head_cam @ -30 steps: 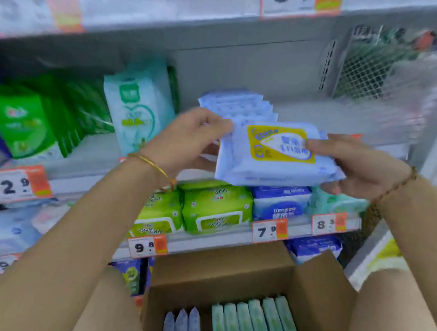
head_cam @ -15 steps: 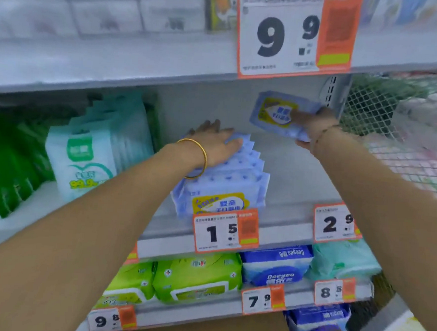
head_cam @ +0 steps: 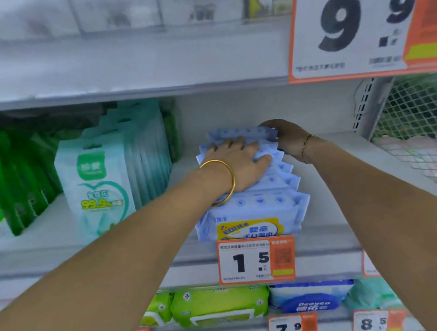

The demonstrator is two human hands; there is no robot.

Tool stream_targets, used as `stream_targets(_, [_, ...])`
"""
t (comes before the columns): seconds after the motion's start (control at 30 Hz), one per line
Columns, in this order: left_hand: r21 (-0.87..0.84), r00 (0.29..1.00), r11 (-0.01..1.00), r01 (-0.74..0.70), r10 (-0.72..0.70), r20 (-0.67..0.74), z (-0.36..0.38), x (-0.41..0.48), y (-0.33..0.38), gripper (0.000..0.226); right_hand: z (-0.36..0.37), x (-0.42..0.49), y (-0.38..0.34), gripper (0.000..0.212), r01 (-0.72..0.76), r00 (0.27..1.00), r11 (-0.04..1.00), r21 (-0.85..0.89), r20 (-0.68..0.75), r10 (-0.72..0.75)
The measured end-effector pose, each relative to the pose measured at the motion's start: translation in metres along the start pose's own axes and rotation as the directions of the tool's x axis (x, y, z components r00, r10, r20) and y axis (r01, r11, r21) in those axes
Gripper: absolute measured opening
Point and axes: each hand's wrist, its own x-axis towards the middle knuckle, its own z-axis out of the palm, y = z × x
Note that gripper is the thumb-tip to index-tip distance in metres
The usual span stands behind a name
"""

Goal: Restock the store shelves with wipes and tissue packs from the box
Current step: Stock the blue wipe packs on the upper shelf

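A row of light blue wipe packs (head_cam: 267, 194) with yellow labels stands front to back on the middle shelf (head_cam: 335, 239). My left hand (head_cam: 240, 161) lies flat on top of the row, fingers straight, pressing the packs. Behind it my right hand (head_cam: 285, 136) grips the rearmost blue pack (head_cam: 242, 134), which stands upright at the back of the row. The box is out of view.
Teal-white packs (head_cam: 101, 183) and green packs (head_cam: 12, 178) fill the shelf to the left. Bare shelf lies right of the blue row, ending at a wire mesh panel (head_cam: 414, 121). Price tags hang on the shelf edges. Green, blue and teal packs (head_cam: 309, 298) sit on the shelf below.
My right hand has carried the blue pack down and left from mid-air to the back of the row. My left hand stays on top of the row. The view has moved closer.
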Motion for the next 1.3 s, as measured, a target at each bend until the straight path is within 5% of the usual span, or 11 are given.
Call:
stream_targets(0.2, [-0.003, 1.000, 1.000, 0.000, 0.000, -0.004, 0.001, 0.001, -0.001, 0.054, -0.002, -0.006, -0.007, 0.026, -0.034, 0.970, 0.991, 0.131, 0.242, 0.001])
stream_targets(0.47, [-0.010, 1.000, 1.000, 0.007, -0.007, -0.003, 0.001, 0.001, 0.000, 0.055, -0.002, -0.013, -0.009, 0.034, -0.099, 0.975, 0.978, 0.185, 0.216, 0.058])
stream_targets(0.7, [-0.008, 1.000, 1.000, 0.006, -0.006, -0.003, 0.002, 0.003, -0.002, 0.055, -0.004, -0.017, -0.006, 0.044, -0.157, 0.987, 0.973, 0.172, 0.056, 0.149])
stream_targets(0.83, [-0.040, 1.000, 0.999, 0.000, -0.001, -0.020, 0.003, 0.002, -0.003, 0.051, -0.012, -0.027, -0.011, 0.041, -0.162, 0.959, 0.934, 0.319, -0.173, 0.226])
stream_targets(0.93, [-0.295, 0.991, 0.955, -0.018, -0.022, -0.132, -0.010, -0.006, -0.003, 0.043, -0.022, -0.056, -0.027, 0.039, -0.070, 0.900, 0.923, 0.379, -0.374, 0.222])
stream_targets(1.03, [-0.362, 0.937, 0.918, -0.164, 0.031, -0.347, -0.028, -0.040, 0.001, 0.063, -0.021, -0.123, -0.054, 0.040, 0.113, 0.863, 0.936, 0.334, -0.500, 0.075])
stream_targets(1.17, [-0.398, 0.780, 0.818, -0.415, 0.095, -0.618, -0.003, -0.139, 0.009, 0.046, 0.017, -0.240, -0.074, 0.038, 0.238, 0.927, 0.879, 0.412, -0.367, -0.079])
stream_targets(1.3, [-0.430, 0.810, 0.812, -0.394, 0.086, -0.580, 0.079, -0.234, 0.006, 0.028, 0.089, -0.308, -0.058, 0.032, 0.050, 0.998, 0.897, 0.439, -0.045, -0.033])
